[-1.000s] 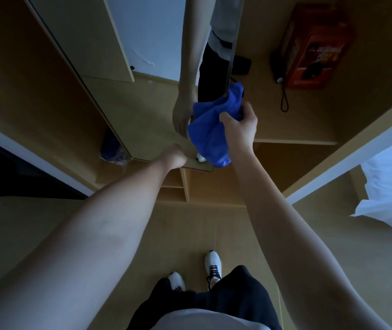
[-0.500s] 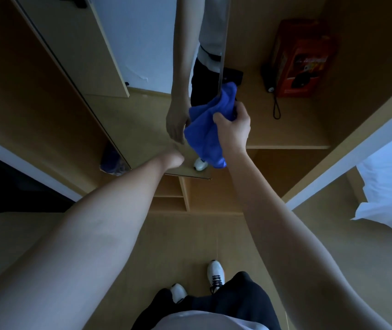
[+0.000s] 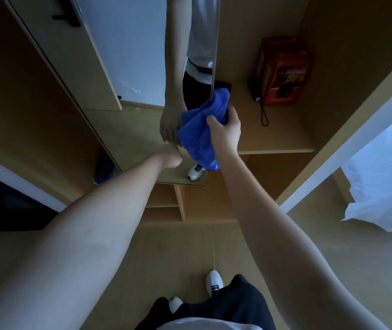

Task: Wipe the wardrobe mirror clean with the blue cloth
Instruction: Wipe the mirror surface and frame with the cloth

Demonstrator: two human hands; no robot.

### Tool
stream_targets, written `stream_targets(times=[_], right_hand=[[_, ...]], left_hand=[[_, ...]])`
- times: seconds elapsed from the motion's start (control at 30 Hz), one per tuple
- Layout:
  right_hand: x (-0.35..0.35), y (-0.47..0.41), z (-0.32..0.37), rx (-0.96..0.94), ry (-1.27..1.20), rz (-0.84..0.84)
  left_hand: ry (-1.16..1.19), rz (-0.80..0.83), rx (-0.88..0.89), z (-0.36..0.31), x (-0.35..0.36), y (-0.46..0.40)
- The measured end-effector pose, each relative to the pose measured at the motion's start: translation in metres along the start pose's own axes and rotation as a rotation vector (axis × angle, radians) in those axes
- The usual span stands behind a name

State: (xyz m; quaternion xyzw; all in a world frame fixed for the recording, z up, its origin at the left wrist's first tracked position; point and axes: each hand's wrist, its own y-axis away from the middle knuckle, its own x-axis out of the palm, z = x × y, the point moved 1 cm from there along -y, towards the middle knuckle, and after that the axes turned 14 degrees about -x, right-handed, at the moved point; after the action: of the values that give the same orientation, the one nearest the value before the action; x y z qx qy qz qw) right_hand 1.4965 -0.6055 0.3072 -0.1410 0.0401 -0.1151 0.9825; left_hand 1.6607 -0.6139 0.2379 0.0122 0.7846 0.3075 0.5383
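The right hand's point(image 3: 226, 129) fingertips vanish behind the bunched blue cloth point(image 3: 199, 136) it grips, and the left hand's point(image 3: 170, 158) fingers are turned away, so whether they're curled or flat against the mirror point(image 3: 128, 129) can't be made out. Both arms reach straight forward, left hand low on the glass. The cloth sits against the mirror's right edge, hanging lengthwise downward.

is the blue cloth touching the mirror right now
Touching. In the head view the right hand holds the blue cloth bunched against the mirror, meeting its own reflection with no gap visible.
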Motion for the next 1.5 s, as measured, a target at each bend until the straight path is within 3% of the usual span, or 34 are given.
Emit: stream_targets(times=[0.2,0.43,0.67,0.93,1.13,1.37,1.5], right_hand=[[0.0,0.018,-0.033,0.205,0.12,0.109],[0.0,-0.01,0.034,-0.056,0.029,-0.014],[0.002,0.012,-0.014,0.182,0.129,0.082],[0.003,-0.01,0.049,-0.078,0.011,-0.051],[0.002,0.013,-0.002,0.158,0.125,0.054],[-0.003,-0.021,0.065,-0.076,0.027,-0.024],[-0.002,-0.007,0.035,-0.006,0.06,0.029]], left_hand=[[0.088,0.025,-0.031,0.01,-0.007,0.003],[0.134,0.026,-0.015,0.005,-0.028,0.016],[0.202,-0.002,-0.035,0.006,-0.035,0.019],[0.146,-0.059,0.006,-0.001,-0.046,0.03],[0.077,-0.087,0.005,-0.007,-0.042,0.035],[0.123,-0.057,-0.027,-0.004,-0.064,0.048],[-0.008,-0.048,-0.056,0.002,-0.069,0.047]])
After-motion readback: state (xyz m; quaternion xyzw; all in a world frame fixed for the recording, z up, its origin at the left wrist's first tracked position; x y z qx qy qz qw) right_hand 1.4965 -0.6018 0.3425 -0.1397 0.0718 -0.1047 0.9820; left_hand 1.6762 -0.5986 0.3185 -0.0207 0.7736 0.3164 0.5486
